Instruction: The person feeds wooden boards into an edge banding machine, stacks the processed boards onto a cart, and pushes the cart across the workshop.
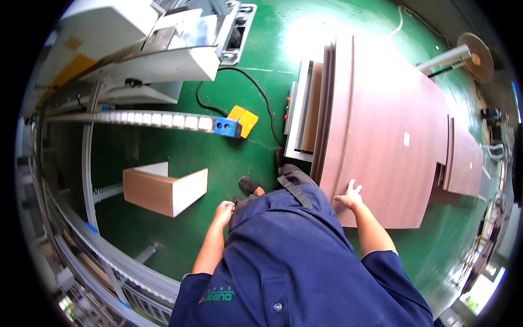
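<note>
My right hand [350,195] is open, its fingers apart, at the near edge of a stack of reddish-brown wood-grain boards [381,163]. Whether it touches the top board I cannot tell. A small white label [406,139] sits on that board. My left hand [223,211] hangs beside my left thigh with its fingers curled in, and nothing shows in it. Both forearms are bare below the dark blue sleeves.
A folded cardboard piece [147,192] stands on the green floor at left. Ahead are a roller rail [163,120] with a blue end, a yellow foot-pedal-like box [243,120] and a black cable [261,90]. A grey-framed lift [299,155] is beside the boards; machinery [185,65] stands far left.
</note>
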### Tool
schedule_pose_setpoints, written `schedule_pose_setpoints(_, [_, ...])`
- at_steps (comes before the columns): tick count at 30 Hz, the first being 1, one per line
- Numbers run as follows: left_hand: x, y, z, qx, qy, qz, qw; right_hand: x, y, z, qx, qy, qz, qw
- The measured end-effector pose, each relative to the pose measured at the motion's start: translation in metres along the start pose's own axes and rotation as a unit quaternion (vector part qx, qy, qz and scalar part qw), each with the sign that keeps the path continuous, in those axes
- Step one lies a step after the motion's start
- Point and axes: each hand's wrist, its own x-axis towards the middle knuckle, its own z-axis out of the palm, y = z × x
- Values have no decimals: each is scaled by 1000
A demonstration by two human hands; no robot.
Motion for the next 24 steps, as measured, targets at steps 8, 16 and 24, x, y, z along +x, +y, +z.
schedule_pose_setpoints(8, [39,40,1,43,-10,-51,998,16,33,4,32,13,9,999])
schedule_pose_setpoints(16, [70,38,36,36,-62,-6,997,26,49,0,48,2,39,998])
schedule_pose_setpoints(24, [63,116,51,173,-120,67,975,38,56,-12,73,-24,67,995])
